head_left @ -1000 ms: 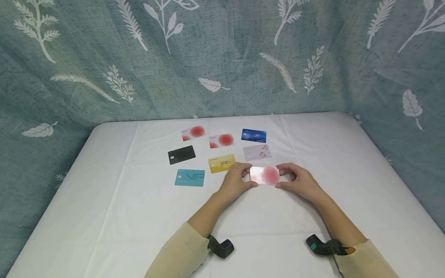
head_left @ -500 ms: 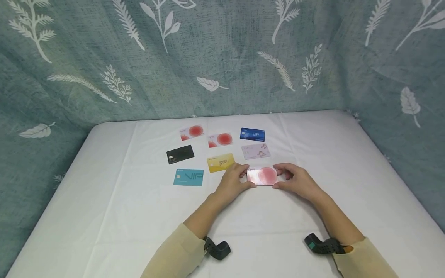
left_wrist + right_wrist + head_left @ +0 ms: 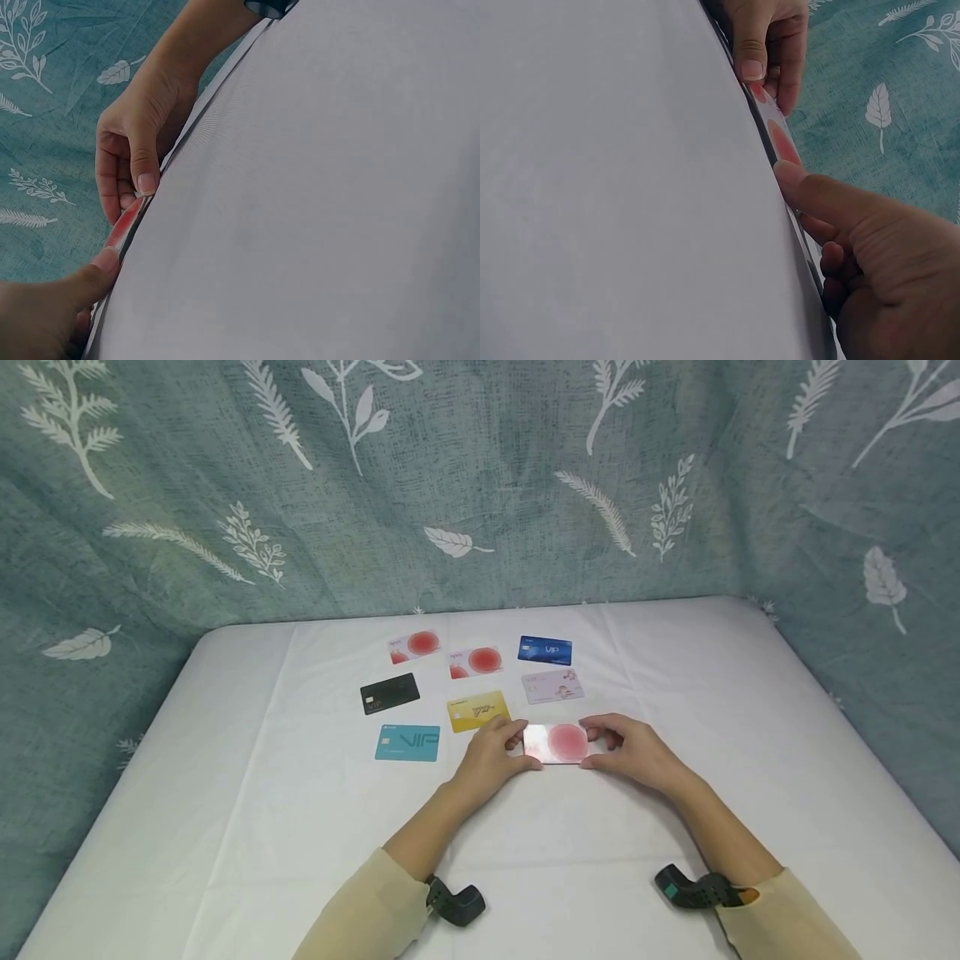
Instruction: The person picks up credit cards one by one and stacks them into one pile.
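Note:
A white card with a red circle (image 3: 567, 742) lies flat on or just above the white cloth, glare washing out its left half. My left hand (image 3: 489, 760) pinches its left end between thumb and fingers. At the right end, my right hand (image 3: 637, 753) grips it the same way. In the left wrist view the card (image 3: 126, 223) shows nearly edge-on between both thumbs; whether other cards lie under it I cannot tell. The nearest loose card is a yellow one (image 3: 472, 710), beside and partly behind my left fingers.
Beyond and left of my hands lie a teal VIP card (image 3: 407, 743), a black card (image 3: 389, 694), two red-circle cards (image 3: 413, 647), a blue VIP card (image 3: 545, 651) and a pale pink card (image 3: 552, 687). A green leaf-print curtain (image 3: 480, 485) hangs behind the table.
Both hands have shifted a little to the left with the card between them. The glare on the card has varied. The loose cards stay where they were.

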Available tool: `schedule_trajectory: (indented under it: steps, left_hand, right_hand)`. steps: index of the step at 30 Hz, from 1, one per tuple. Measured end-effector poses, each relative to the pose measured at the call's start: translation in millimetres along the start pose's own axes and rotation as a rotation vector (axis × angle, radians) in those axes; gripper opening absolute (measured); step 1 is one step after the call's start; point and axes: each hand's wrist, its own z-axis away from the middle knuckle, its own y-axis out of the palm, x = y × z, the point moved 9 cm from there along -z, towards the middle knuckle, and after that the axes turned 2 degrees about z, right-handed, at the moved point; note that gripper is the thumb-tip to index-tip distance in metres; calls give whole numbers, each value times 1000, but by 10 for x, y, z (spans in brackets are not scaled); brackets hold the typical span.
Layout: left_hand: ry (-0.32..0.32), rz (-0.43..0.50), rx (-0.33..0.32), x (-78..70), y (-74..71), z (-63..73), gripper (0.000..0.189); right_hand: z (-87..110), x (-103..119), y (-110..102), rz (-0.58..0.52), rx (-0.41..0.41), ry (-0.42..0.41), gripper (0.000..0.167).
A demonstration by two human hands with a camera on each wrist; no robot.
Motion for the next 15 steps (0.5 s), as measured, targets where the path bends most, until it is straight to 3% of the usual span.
schedule_trajectory:
  steps: [15]
  left_hand:
    - [-3,-15,-9,76,-131,101,59]
  right_hand:
    - [-28,146,93,5,-2,-72,57]
